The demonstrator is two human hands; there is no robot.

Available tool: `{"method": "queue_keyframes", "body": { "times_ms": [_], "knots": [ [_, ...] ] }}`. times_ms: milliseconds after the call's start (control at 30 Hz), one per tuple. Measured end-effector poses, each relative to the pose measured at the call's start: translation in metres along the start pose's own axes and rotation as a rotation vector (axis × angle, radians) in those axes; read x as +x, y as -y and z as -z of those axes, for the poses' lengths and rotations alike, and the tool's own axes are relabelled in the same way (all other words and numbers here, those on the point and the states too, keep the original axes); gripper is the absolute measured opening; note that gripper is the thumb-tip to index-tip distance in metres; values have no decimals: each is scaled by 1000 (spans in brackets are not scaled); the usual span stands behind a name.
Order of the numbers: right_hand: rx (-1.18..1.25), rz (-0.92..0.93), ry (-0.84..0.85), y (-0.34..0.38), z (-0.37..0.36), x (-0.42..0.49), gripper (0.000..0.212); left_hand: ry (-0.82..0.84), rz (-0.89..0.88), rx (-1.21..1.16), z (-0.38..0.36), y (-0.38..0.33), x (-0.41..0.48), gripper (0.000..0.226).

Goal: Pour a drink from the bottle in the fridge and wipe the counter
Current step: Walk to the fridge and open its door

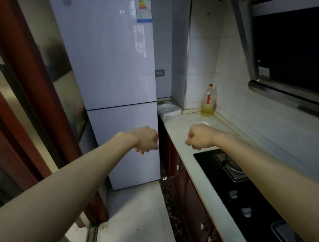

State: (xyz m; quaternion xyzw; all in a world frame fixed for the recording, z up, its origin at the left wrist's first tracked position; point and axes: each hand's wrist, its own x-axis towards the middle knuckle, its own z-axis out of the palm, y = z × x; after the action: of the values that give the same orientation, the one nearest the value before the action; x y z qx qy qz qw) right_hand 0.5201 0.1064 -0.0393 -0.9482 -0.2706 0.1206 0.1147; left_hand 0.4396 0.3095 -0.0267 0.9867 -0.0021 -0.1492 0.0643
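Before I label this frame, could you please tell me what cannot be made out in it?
Head view:
- Inside of the fridge and what it holds: hidden by its shut doors.
- Small white thing on the counter: mostly behind the right hand.
- Fridge label: print too small, top cut off by the edge.

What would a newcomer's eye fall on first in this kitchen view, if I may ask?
Two bare forearms reach forward across the middle of the view. The left hand and right hand have curled fingers and hold nothing. Behind them stands the tall pale fridge, its doors closed. To its right, the counter carries a bottle of yellow oil in the far corner and a black hob nearer the camera.
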Motion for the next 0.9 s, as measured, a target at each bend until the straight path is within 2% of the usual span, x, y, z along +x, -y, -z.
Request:
{"method": "queue_keyframes", "body": {
  "times_ms": [167, 533, 900],
  "knots": [
    [-22, 82, 88, 8, -12, 47, 33, 124, 111, -49, -7, 30, 21, 32],
    [-53, 181, 115, 52, -10, 178, 31, 84, 213, -92, 14, 133, 83, 33],
    [-58, 156, 147, 114, 3, 330, 33, 67, 231, -133, 58, 278, 175, 35]
  ]
}}
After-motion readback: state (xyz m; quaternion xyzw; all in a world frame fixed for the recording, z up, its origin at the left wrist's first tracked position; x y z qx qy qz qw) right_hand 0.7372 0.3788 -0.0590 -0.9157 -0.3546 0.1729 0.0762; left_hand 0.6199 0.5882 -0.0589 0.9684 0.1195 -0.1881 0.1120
